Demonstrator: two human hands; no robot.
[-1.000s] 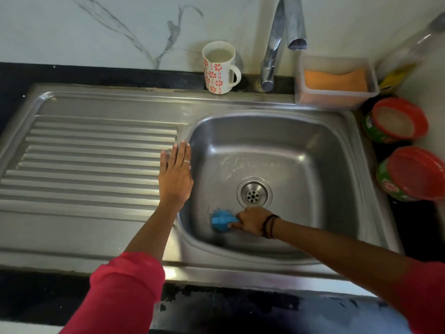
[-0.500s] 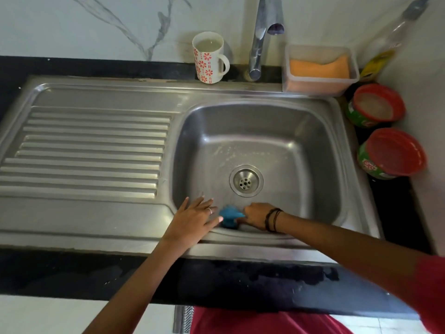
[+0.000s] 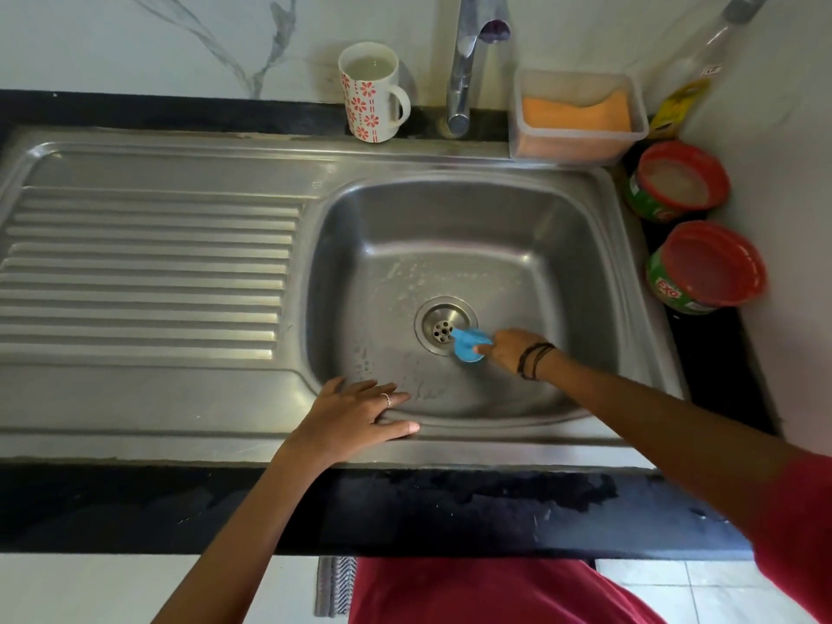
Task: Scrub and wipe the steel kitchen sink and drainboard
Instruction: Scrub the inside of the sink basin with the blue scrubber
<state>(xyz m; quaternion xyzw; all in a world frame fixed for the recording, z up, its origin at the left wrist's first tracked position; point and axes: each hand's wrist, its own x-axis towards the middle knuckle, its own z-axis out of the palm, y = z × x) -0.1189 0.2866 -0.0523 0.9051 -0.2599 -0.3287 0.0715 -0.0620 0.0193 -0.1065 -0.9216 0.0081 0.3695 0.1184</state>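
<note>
The steel sink basin (image 3: 562,245) lies at centre right, with the ribbed drainboard (image 3: 148,268) to its left. My right hand (image 3: 511,351) grips a small blue scrubber (image 3: 468,345) and presses it on the basin floor at the right edge of the drain (image 3: 443,328). Wet soapy streaks show on the basin floor. My left hand (image 3: 355,416) rests flat, fingers spread, on the front rim of the sink at the basin's near-left corner.
A flowered mug (image 3: 371,94) and the tap (image 3: 468,60) stand behind the basin. A clear box with an orange sponge (image 3: 578,112) sits at back right, a bottle (image 3: 693,74) in the corner, and two red-lidded tubs (image 3: 707,268) along the right edge.
My right hand has slid the blue scrubber from the basin's front left up and right to the drain. My left hand moved from the drainboard edge to the front rim.
</note>
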